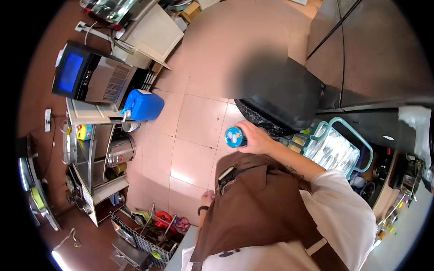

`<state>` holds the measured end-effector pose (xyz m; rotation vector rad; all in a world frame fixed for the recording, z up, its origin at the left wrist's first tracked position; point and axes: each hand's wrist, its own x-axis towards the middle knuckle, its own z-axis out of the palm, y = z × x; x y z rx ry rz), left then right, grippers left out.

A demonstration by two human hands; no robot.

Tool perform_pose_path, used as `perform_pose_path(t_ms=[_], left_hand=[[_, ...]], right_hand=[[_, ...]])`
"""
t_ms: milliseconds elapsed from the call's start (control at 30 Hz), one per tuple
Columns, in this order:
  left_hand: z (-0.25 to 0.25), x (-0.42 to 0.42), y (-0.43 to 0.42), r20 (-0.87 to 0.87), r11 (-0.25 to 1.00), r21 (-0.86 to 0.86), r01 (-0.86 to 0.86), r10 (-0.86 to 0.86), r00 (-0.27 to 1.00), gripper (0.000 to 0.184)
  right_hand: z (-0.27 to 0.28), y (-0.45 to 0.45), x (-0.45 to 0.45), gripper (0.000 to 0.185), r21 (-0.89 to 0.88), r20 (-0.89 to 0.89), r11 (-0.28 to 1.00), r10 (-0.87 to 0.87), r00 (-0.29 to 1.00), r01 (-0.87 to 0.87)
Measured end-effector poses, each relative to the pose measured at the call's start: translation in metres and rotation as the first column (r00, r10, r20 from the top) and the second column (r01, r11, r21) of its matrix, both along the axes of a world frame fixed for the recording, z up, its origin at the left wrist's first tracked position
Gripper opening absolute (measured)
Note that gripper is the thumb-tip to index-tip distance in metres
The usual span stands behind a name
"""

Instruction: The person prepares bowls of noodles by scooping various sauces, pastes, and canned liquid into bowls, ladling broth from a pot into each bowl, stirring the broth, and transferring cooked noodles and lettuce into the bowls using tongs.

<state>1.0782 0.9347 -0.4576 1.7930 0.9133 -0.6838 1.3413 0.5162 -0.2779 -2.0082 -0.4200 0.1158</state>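
My right hand (257, 139) is wrapped around a blue can-shaped container (234, 136), held in front of my waist. Its round top faces me and carries a pale printed pattern. Down at my other side hangs my left hand (208, 197), with a dark band on the wrist. The apron's edge partly covers it, and its fingers are too small and hidden to judge. Nothing can be seen in it. My brown apron (266, 198) has a pocket with a dark object (227, 174) poking out.
A black lidded bin (289, 99) with a bag liner stands ahead on the right, near a teal-handled basket (337, 151). To the left are a blue jerrycan (147, 105), a microwave-like appliance (92, 74) on a shelf unit (92, 156), and a crate (142, 239). Pink tiles (194, 122) cover the floor.
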Motion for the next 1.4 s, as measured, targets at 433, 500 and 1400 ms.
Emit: perform_pose_path(t_ms=[433,500,1400], left_hand=[[-0.011,0.263,0.083,-0.068,0.952,-0.263,0.155,-0.179,0.982,0.035],[-0.009,0.330,0.082,-0.086,0.905,-0.166,0.391,-0.408,0.909,0.034],[-0.035,0.066,-0.379,0.117,-0.956,-0.141,0.259,-0.276,-0.954,0.047]], right_hand=[[-0.128,-0.078,0.042,0.072,-0.581,-0.344,0.723,-0.634,0.693,0.373],[-0.129,-0.073,0.009,0.065,-0.509,-0.434,0.702,-0.709,0.556,0.498],[-0.123,0.422,-0.576,0.054,0.045,-0.997,-0.843,-0.073,-0.032,0.536]])
